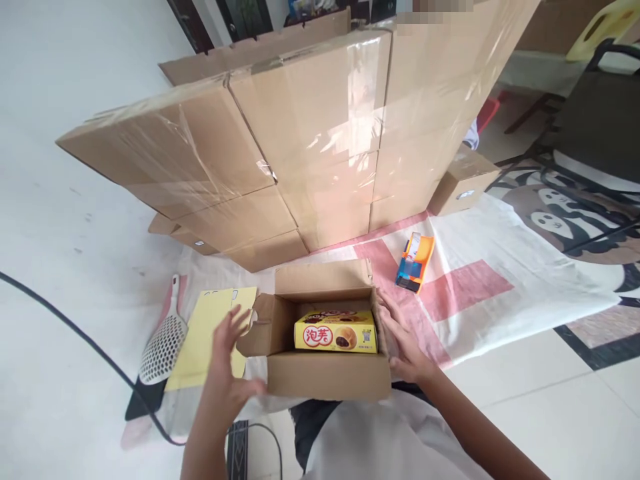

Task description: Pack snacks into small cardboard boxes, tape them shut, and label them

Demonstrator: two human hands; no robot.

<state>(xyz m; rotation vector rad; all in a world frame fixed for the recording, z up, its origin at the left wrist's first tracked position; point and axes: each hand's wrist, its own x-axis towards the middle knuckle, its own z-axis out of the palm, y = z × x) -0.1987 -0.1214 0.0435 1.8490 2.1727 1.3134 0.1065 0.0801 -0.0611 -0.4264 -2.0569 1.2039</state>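
A home floor: tiled, with stacked taped cartons [300,133] and a patterned rug [565,220].

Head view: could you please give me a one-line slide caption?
Both hands, left hand and right hand, flank an open carton holding a yellow snack box.

Left hand [231,363] open, fingers spread; right hand [403,337] flat — palm down.

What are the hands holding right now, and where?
The right hand presses the cardboard box at its right flap; the left hand is open, gripping nothing.
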